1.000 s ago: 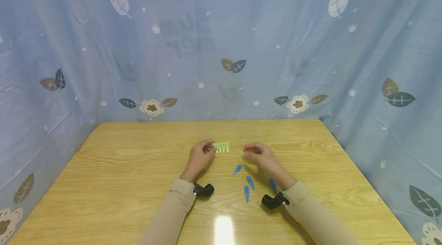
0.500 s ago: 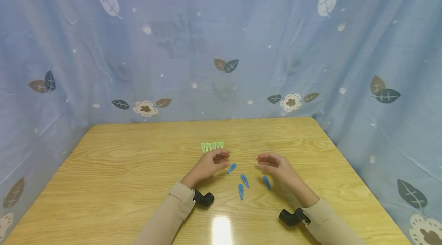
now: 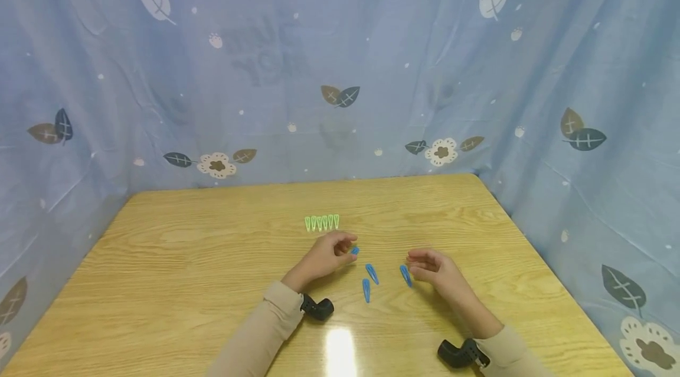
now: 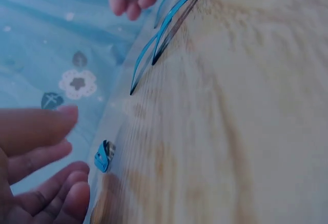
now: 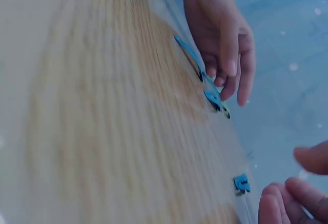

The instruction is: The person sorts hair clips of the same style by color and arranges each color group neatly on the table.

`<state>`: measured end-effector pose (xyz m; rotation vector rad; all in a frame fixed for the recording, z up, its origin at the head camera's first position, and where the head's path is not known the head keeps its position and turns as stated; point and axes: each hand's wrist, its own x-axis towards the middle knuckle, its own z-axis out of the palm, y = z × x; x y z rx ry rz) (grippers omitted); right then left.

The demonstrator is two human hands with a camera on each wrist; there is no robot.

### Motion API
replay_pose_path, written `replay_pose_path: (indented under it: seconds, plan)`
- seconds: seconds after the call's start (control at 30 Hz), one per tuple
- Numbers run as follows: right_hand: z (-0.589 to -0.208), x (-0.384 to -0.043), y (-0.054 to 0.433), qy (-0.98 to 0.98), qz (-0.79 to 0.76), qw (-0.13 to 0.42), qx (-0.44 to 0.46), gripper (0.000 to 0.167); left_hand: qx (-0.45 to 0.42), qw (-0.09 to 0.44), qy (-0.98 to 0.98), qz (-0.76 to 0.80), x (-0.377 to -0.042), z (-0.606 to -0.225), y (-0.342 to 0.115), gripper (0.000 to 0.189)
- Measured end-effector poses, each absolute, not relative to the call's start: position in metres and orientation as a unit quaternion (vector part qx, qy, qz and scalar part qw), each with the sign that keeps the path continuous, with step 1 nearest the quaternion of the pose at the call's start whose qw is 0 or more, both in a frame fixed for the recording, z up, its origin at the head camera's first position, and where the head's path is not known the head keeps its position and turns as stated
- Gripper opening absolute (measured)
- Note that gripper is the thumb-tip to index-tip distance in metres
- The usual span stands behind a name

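Observation:
Above the table, my left hand (image 3: 328,256) has loosely bent fingers around the near side of a blue snap hair clip (image 3: 355,251), partly hidden by the hand. In the left wrist view a gap shows between thumb and fingers, with that blue clip (image 4: 104,156) on the table beyond them. My right hand (image 3: 438,271) hovers by another blue hair clip (image 3: 405,275); in the right wrist view its thumb and fingers are apart and hold nothing. Two more blue clips, one (image 3: 372,274) and another (image 3: 366,290), lie between the hands.
Several pale green hair clips (image 3: 321,223) lie side by side in a row beyond the left hand. The wooden table (image 3: 212,282) meets a blue patterned curtain (image 3: 297,70) at its back and sides. Black wrist cameras (image 3: 317,308) are strapped to both forearms.
My left hand has left the green row and come right and nearer, to a blue clip. The right hand has moved right and nearer, beside another blue clip. The view has shifted slightly.

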<state>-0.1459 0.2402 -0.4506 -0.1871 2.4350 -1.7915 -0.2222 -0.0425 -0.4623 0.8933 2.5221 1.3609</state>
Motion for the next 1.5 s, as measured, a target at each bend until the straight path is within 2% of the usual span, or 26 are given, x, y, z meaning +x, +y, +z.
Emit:
replay_pose_path:
  seconds: [0.4, 0.73, 1.5]
  plan:
    - [-0.461, -0.144, 0.230, 0.848, -0.529, 0.038, -0.019, 0.036, 0.294, 0.043, 0.854, 0.426, -0.223, -0.470, -0.040, 0.038]
    - [-0.456, -0.145, 0.220, 0.898, -0.439, 0.001, -0.014, 0.027, 0.280, 0.026, 0.871, 0.403, -0.223, -0.469, -0.034, 0.026]
    - [-0.451, -0.142, 0.217, 0.898, -0.439, 0.017, -0.007, 0.028, 0.258, 0.034, 0.867, 0.425, -0.225, -0.471, -0.034, 0.021]
